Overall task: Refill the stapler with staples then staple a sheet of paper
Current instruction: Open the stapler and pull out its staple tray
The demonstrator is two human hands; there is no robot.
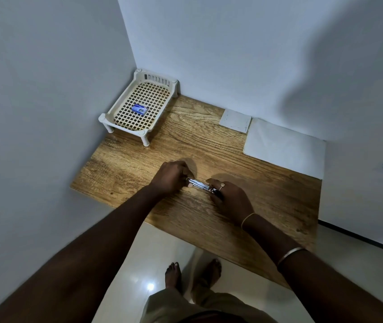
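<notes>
The stapler point(201, 184) lies near the worktop's point(267, 197) front edge, its long axis left–right — left hand point(171, 177) and right hand point(231, 198) each pinch one end.

Both arms reach toward 12 o'clock, the left hand point(173, 177) and right hand point(231, 199) curled, fingers pinched tight.

Your two hands meet at the stapler point(199, 184) on the table point(185, 145), left hand point(173, 177) at its left end, right hand point(231, 199) at its right; the basket point(125, 101) stands far left in the corner, staple box point(139, 109) inside; paper sheets point(283, 148) lie far right.
</notes>
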